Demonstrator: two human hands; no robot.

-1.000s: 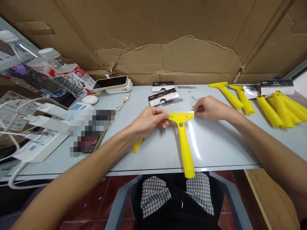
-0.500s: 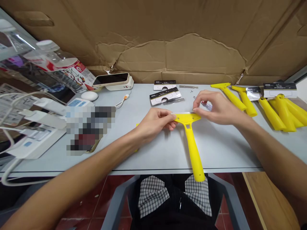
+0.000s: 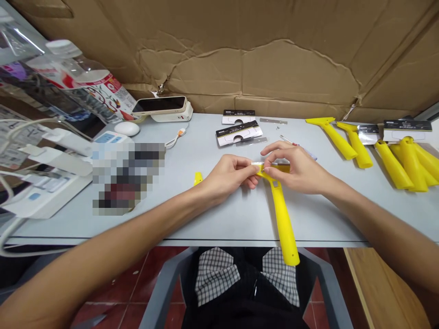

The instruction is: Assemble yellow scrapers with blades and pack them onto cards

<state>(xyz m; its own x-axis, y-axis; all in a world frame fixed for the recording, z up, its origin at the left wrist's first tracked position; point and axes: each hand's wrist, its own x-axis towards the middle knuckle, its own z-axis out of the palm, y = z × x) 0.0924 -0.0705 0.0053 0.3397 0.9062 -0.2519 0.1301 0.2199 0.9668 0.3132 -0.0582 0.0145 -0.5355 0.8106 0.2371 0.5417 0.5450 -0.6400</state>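
Note:
My left hand (image 3: 236,176) is closed on the left end of a yellow scraper's head, thumb on top. The scraper's handle (image 3: 284,224) points toward me and sticks out over the table edge. A thin strip (image 3: 255,163) runs along the head's far edge, partly hidden by my fingers. My right hand (image 3: 295,167) is pinched over the head, with a tiny metal piece like a screw (image 3: 262,171) at its fingertips. Behind that hand lies a slim screwdriver (image 3: 303,150). Another yellow piece (image 3: 198,177) shows behind my left forearm.
Black-and-white cards (image 3: 238,133), metal blades (image 3: 273,121) and small screws (image 3: 277,128) lie at the back. More yellow scrapers (image 3: 338,139) and handles (image 3: 394,167) sit right. Left are a phone (image 3: 161,105), power strip (image 3: 61,192) and bottles (image 3: 92,82).
My right hand has moved left and down from near the screwdriver onto the scraper's head, where the tiny metal piece now shows. My left hand still holds the scraper. The view has shifted slightly.

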